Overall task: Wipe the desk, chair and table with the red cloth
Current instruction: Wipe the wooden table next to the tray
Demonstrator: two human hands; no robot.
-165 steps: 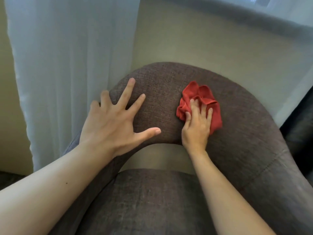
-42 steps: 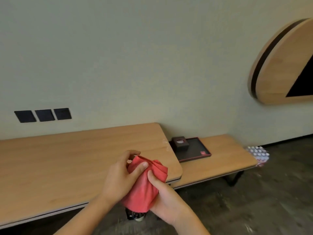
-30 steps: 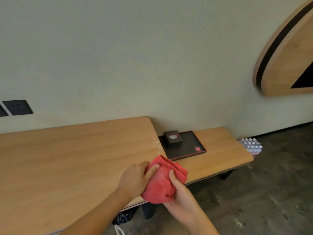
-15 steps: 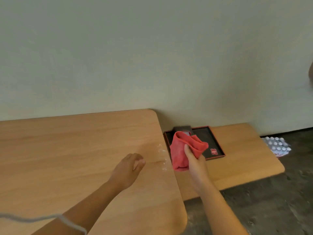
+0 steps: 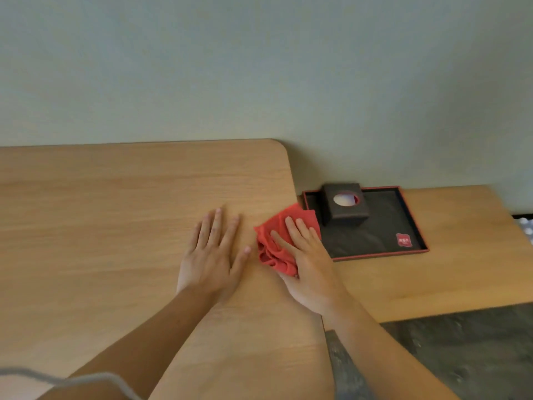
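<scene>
The red cloth (image 5: 274, 243) lies crumpled on the wooden desk (image 5: 115, 226), close to the desk's right edge. My right hand (image 5: 305, 261) presses flat on top of the cloth, fingers spread over it. My left hand (image 5: 213, 252) rests palm down on the bare desk just left of the cloth, fingers apart, holding nothing. A lower wooden table (image 5: 461, 255) adjoins the desk on the right. No chair is in view.
A black tray with a red rim (image 5: 403, 226) sits on the lower table, touching the desk's edge, with a dark tissue box (image 5: 344, 207) on it. The wall (image 5: 259, 67) runs behind both surfaces. Dark floor (image 5: 461, 356) shows at lower right.
The cloth went from being held in the air by my right hand to pressed down on the desk. My left hand flattened onto the desk. The view moved closer.
</scene>
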